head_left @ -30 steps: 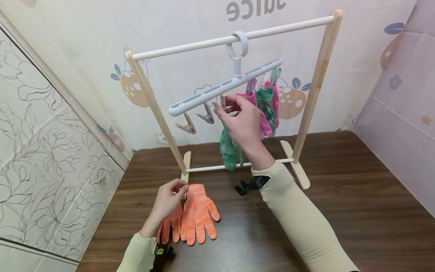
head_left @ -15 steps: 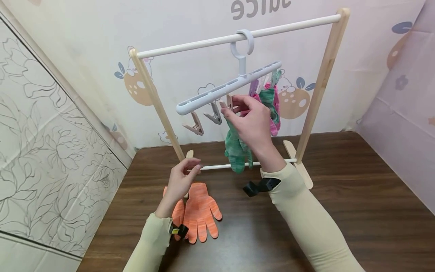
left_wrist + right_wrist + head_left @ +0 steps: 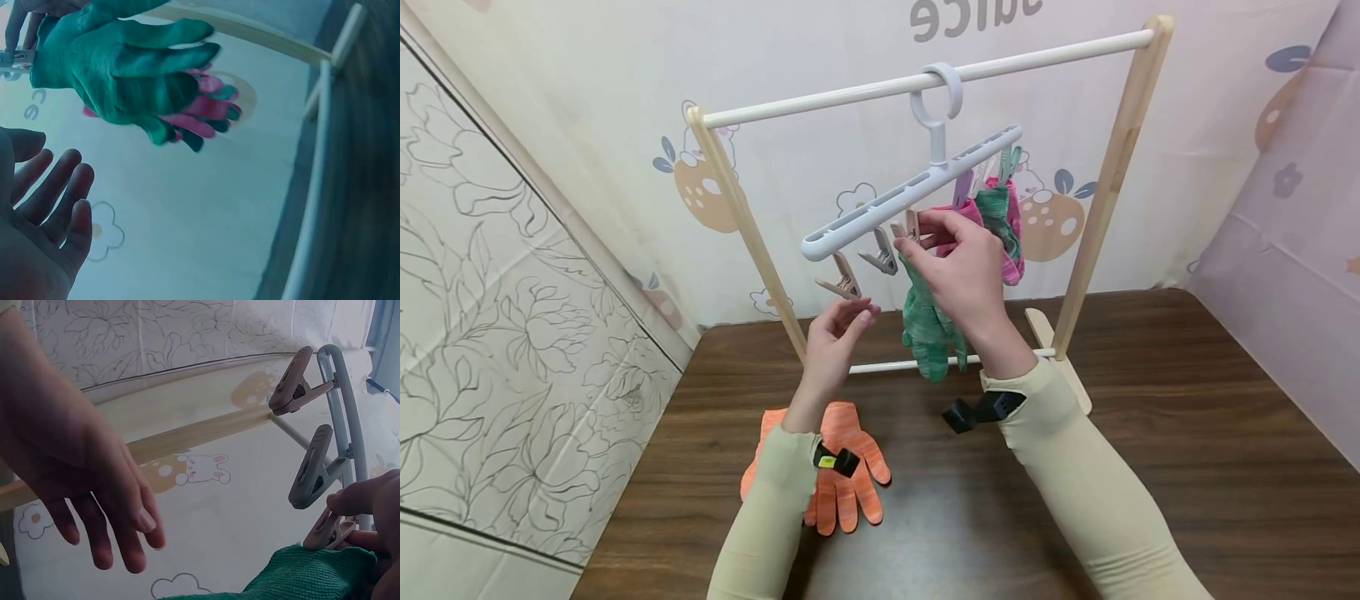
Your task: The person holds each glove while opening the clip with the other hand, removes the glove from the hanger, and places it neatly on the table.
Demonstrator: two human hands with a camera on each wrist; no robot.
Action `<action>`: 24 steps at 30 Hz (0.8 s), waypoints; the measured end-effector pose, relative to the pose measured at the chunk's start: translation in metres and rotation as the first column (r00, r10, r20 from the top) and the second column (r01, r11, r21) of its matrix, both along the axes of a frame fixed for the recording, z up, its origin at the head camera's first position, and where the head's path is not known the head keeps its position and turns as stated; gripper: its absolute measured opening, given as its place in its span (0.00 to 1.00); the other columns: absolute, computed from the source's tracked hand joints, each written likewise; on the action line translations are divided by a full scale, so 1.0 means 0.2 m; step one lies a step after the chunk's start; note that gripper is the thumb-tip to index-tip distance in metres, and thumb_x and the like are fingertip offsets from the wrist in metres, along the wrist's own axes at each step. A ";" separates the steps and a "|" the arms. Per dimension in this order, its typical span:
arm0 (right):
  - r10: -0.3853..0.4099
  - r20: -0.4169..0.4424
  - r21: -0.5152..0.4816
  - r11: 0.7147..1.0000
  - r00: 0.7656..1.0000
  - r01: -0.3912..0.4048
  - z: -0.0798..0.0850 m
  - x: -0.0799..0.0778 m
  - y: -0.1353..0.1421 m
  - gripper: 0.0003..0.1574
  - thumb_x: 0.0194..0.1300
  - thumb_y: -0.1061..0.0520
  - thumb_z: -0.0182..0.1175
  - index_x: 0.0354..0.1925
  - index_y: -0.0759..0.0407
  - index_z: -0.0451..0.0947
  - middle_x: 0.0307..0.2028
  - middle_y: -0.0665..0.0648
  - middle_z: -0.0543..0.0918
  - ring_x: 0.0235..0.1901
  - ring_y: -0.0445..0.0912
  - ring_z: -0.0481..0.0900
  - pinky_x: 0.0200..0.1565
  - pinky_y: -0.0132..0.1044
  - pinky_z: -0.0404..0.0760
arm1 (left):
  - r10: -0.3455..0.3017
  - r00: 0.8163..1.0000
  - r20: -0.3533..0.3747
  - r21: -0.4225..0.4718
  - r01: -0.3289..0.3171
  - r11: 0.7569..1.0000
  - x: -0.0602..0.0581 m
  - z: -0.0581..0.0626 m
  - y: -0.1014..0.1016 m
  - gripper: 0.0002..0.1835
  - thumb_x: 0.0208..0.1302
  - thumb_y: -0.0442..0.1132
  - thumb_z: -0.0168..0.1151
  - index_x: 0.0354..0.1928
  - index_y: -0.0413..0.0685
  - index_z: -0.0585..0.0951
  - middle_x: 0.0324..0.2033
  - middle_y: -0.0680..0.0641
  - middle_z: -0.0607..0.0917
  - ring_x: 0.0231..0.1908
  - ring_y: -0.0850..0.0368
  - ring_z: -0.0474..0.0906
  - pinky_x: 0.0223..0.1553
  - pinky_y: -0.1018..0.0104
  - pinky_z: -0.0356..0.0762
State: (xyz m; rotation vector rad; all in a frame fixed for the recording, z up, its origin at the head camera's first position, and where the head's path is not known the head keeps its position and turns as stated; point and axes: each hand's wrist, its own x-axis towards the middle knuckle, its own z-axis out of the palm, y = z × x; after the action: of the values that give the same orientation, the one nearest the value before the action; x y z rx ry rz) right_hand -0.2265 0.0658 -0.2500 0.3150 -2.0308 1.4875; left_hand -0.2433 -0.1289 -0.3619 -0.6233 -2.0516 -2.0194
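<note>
My right hand (image 3: pixel 966 271) pinches a beige clothespin (image 3: pixel 320 532) under the pale blue hanger (image 3: pixel 872 215). The knit cuff of a green glove (image 3: pixel 928 333) is at that clothespin's jaws, and the glove dangles fingers down below it. Left of it hang a grey clothespin (image 3: pixel 882 258) and another beige clothespin (image 3: pixel 846 283), both with nothing in them. My left hand (image 3: pixel 832 346) is raised just below the outer beige clothespin, holding nothing; in the left wrist view its fingers are loosely spread, with the green glove (image 3: pixel 119 69) above them.
Pink gloves (image 3: pixel 1011 250) and another green glove (image 3: pixel 994 215) hang from clothespins at the hanger's right end. A wooden-legged rack with a white rod (image 3: pixel 1045 62) carries the hanger. Orange gloves (image 3: pixel 842 467) lie on the brown table (image 3: pixel 1150 433), partly beneath my left arm.
My left hand has risen from beside the orange gloves, up and right toward the hanger. The right hand keeps its pinch on the clothespin. The hanger has swung slightly.
</note>
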 end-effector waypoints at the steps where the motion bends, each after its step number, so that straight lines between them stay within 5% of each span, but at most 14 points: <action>1: 0.000 -0.002 0.003 1.000 1.000 0.000 0.00 0.00 0.00 0.24 0.59 0.51 0.73 0.51 0.62 0.84 0.41 0.57 0.87 0.38 0.47 0.82 0.40 0.31 0.79 | -0.001 1.000 0.007 0.010 0.001 1.000 -0.01 0.01 0.01 0.15 0.72 0.37 0.59 0.55 0.36 0.78 0.48 0.36 0.84 0.47 0.48 0.82 0.54 0.57 0.78; 7: 0.000 -0.003 0.010 1.000 1.000 0.000 0.00 0.00 0.01 0.24 0.60 0.51 0.73 0.52 0.61 0.84 0.41 0.57 0.87 0.38 0.46 0.82 0.41 0.31 0.79 | -0.072 0.997 0.029 0.082 0.069 0.994 -0.07 0.06 0.09 0.17 0.72 0.36 0.60 0.58 0.33 0.76 0.50 0.38 0.84 0.50 0.40 0.79 0.58 0.52 0.74; 12: -0.002 -0.011 0.013 1.000 1.000 0.002 0.00 0.01 0.01 0.25 0.60 0.51 0.73 0.52 0.62 0.84 0.41 0.58 0.87 0.39 0.47 0.82 0.41 0.32 0.79 | -0.151 0.988 0.016 0.090 0.149 0.985 -0.09 0.09 0.16 0.19 0.71 0.36 0.60 0.61 0.37 0.74 0.56 0.39 0.81 0.56 0.47 0.77 0.61 0.54 0.71; 19: 0.011 -0.019 0.005 1.000 1.000 -0.011 -0.01 0.01 0.01 0.25 0.60 0.52 0.73 0.53 0.62 0.84 0.41 0.57 0.87 0.39 0.46 0.82 0.41 0.33 0.79 | -0.160 0.986 0.044 0.023 0.159 0.987 -0.10 0.12 0.22 0.26 0.68 0.46 0.63 0.63 0.41 0.74 0.57 0.43 0.81 0.57 0.52 0.76 0.59 0.55 0.72; 24: 0.009 -0.027 0.012 1.000 1.000 -0.009 -0.01 0.00 0.02 0.24 0.60 0.52 0.72 0.52 0.61 0.84 0.40 0.56 0.87 0.39 0.46 0.83 0.41 0.33 0.80 | -0.170 0.985 0.034 0.022 0.170 0.985 -0.10 0.13 0.23 0.22 0.70 0.39 0.60 0.64 0.42 0.75 0.56 0.43 0.81 0.56 0.51 0.76 0.58 0.56 0.73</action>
State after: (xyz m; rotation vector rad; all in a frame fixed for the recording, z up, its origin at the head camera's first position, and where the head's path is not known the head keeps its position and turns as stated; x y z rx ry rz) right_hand -0.2273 0.0689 -0.2526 0.3477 -2.0203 1.4697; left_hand -0.2630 -0.0820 -0.3361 -0.7890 -2.0607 -2.1546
